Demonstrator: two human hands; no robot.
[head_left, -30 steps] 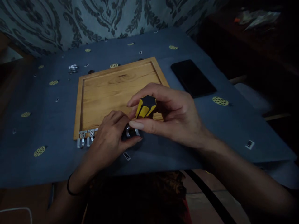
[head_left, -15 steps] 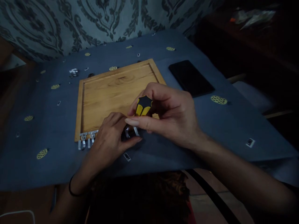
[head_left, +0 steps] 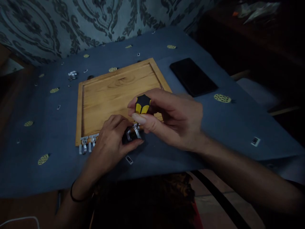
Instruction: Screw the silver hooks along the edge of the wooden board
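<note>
A wooden board (head_left: 111,95) lies on a blue cloth (head_left: 47,133). My right hand (head_left: 173,119) is closed round the yellow-and-black handle of a screwdriver (head_left: 142,104), held upright over the board's near edge. My left hand (head_left: 111,144) is curled beside it, its fingers pinching a metal hook (head_left: 133,133) against that edge under the screwdriver. Two more metal hooks (head_left: 87,143) are fixed along the same edge to the left.
A black phone (head_left: 192,77) lies on the cloth right of the board. Small metal parts (head_left: 72,75) sit at the back left. Small labels (head_left: 255,141) and yellow dotted patches (head_left: 222,98) are scattered on the cloth. A patterned fabric (head_left: 71,22) rises behind.
My right hand has turned the screwdriver handle a little and shifted slightly left. The left hand stays on the hook. The view has shifted slightly.
</note>
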